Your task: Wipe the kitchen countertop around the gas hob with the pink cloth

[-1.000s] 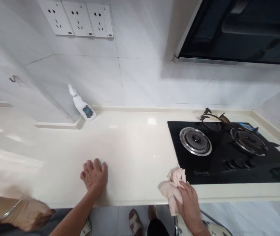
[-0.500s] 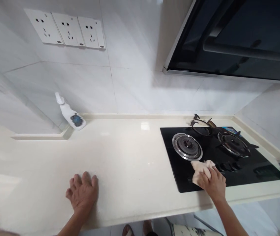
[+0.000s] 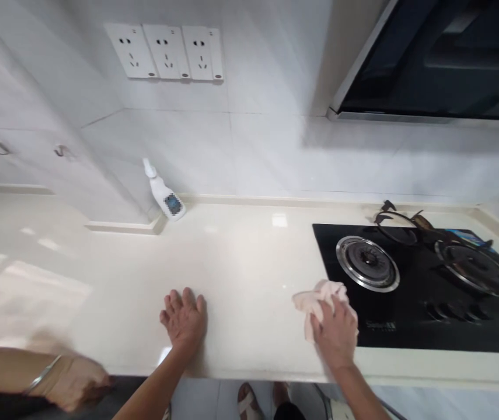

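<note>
My left hand [image 3: 184, 319] lies flat on the cream countertop [image 3: 240, 274], fingers stretched out and holding nothing. My right hand [image 3: 335, 337] presses a pale pink cloth [image 3: 314, 302] onto the counter at the left front corner of the black glass gas hob [image 3: 419, 286]. The cloth bunches out from under my fingers toward the left. A round steel burner [image 3: 367, 271] sits just beyond the cloth.
A white spray bottle [image 3: 164, 192] leans in the wall corner at the back. A loose pan support [image 3: 400, 220] and a second burner [image 3: 472, 265] are on the hob's far right. Another person's arm with a bangle [image 3: 43, 379] is at the lower left. Wall sockets [image 3: 166, 51] above.
My right hand has dragged the cloth left from the hob's glass near the burner to its left front corner. The left hand stays flat. Another person's arm reappears at lower left.
</note>
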{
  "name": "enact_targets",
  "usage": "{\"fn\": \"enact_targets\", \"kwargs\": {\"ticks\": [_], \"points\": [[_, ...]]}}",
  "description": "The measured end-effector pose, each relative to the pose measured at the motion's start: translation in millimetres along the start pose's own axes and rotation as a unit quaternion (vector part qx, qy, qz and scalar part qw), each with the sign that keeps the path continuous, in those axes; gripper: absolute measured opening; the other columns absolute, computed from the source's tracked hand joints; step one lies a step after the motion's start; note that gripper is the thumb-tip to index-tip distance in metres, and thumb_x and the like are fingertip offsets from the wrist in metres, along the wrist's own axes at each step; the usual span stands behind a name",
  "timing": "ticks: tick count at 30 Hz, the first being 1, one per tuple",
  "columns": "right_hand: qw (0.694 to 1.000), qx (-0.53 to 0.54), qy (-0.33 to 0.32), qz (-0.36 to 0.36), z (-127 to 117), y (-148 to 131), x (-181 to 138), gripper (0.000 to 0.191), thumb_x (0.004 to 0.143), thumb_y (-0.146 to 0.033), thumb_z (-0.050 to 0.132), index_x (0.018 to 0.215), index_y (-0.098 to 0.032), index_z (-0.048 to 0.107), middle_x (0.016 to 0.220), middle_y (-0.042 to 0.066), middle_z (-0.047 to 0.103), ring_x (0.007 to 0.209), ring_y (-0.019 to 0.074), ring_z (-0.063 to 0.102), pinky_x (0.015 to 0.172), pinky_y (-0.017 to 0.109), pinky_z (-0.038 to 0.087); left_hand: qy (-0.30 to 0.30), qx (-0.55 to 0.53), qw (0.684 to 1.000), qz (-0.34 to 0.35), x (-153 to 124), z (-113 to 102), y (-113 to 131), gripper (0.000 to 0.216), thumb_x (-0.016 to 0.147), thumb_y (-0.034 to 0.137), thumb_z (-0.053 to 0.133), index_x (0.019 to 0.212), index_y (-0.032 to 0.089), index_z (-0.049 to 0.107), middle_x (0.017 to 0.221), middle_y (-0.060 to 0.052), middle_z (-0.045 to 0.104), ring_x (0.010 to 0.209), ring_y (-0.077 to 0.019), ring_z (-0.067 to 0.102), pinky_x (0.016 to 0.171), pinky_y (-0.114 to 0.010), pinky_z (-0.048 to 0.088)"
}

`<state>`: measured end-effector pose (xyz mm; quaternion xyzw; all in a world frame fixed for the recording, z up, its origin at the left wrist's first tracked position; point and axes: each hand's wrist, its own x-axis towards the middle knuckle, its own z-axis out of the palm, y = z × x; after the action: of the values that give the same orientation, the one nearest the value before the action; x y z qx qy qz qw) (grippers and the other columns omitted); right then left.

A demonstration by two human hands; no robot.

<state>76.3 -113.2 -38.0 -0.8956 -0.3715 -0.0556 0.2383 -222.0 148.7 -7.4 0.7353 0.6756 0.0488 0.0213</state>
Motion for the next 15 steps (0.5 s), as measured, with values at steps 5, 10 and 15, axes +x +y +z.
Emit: {"fn": "enact_targets", "kwargs": {"ticks": [5, 10, 15], "points": [[0.978, 0.141, -0.087, -0.128, 34, -101, -33, 0.038, 0.084, -0.024, 0.060, 0.121, -0.022, 0.070, 0.149, 0.015, 0.057, 0.137, 0.0413, 0.047, 0.114, 0.063, 0.038, -0.003, 0.001, 1.000, -0.001, -1, 2, -2, 0.058, 0.106, 0.045, 0.037, 0.151, 0.013, 0.054, 0.167, -0.026, 0.037, 0.159, -0.0400, 0.025, 0.124, -0.060, 0.025], [0.936, 0.276, -0.152, -0.155, 48, -153, -26, 0.036, 0.087, -0.028, 0.057, 0.121, -0.022, 0.068, 0.140, 0.010, 0.065, 0.130, 0.0297, 0.058, 0.113, 0.049, 0.046, -0.015, -0.003, 1.000, -0.004, -3, 2, -3, 0.058, 0.106, 0.045, 0.038, 0.152, 0.014, 0.054, 0.168, -0.025, 0.037, 0.160, -0.0401, 0.026, 0.125, -0.060, 0.025], [0.925, 0.328, -0.179, -0.071, 38, -132, 6, 0.048, 0.106, -0.043, 0.031, 0.141, -0.021, 0.056, 0.114, 0.006, 0.076, 0.097, 0.0204, 0.071, 0.084, 0.034, 0.058, -0.026, -0.011, 1.000, -0.006, -2, 4, -4, 0.059, 0.105, 0.045, 0.041, 0.153, 0.014, 0.053, 0.170, -0.024, 0.035, 0.160, -0.0395, 0.025, 0.125, -0.060, 0.023]]}}
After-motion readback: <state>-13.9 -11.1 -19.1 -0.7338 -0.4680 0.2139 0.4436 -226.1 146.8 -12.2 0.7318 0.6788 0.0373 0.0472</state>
